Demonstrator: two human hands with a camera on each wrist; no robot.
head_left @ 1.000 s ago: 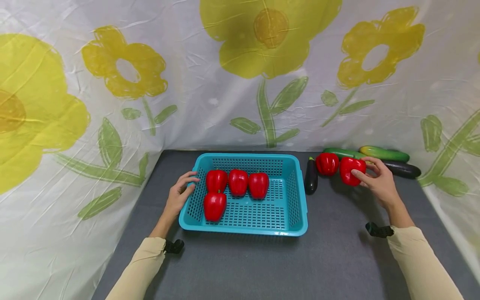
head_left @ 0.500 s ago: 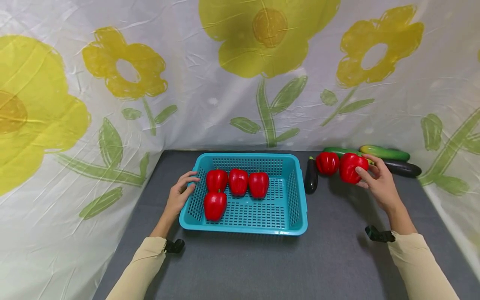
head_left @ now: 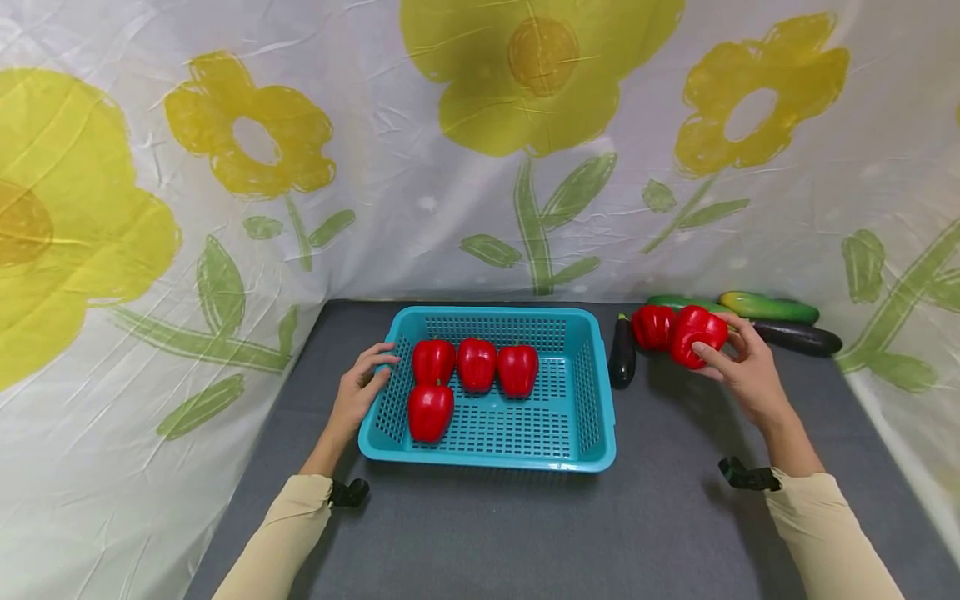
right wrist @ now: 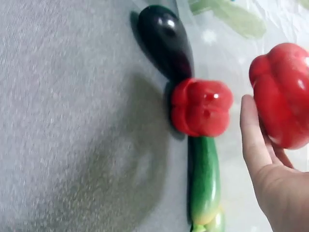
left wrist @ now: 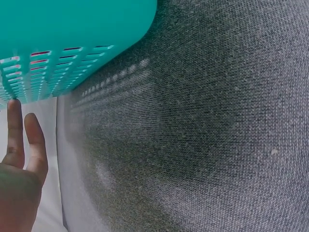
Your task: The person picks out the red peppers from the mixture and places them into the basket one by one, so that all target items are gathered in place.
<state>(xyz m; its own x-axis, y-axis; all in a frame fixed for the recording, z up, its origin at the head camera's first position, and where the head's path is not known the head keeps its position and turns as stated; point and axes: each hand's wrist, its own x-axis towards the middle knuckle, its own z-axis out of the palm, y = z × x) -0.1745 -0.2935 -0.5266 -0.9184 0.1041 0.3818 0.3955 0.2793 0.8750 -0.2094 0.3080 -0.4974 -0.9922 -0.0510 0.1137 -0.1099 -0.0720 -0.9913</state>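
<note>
My right hand (head_left: 753, 375) holds a glossy red bell pepper (head_left: 696, 335) between thumb and fingers, above the table at the right. The right wrist view shows this bell pepper (right wrist: 285, 96) raised, its lobed end visible. Another red bell pepper (head_left: 654, 327) lies on the table just left of it. My left hand (head_left: 362, 390) rests at the left rim of a turquoise perforated basket (head_left: 517, 463). In the left wrist view, fairly straight fingers (left wrist: 36, 140) reach to the basket wall (left wrist: 72, 29). Several red bell peppers (head_left: 476, 365) sit in the basket's left and middle part.
A short dark eggplant (head_left: 622, 354) lies beside the basket's right wall. Behind the held pepper are a green cucumber-like vegetable (head_left: 678, 303), a yellow-green one (head_left: 768, 307) and a long dark eggplant (head_left: 802, 337). A flower-printed curtain (head_left: 375, 208) stands behind the grey table (head_left: 480, 533).
My right hand has turned the bell pepper, so its lobed end now shows, and shifted it slightly left towards the other pepper. The left hand and basket have stayed in place.
</note>
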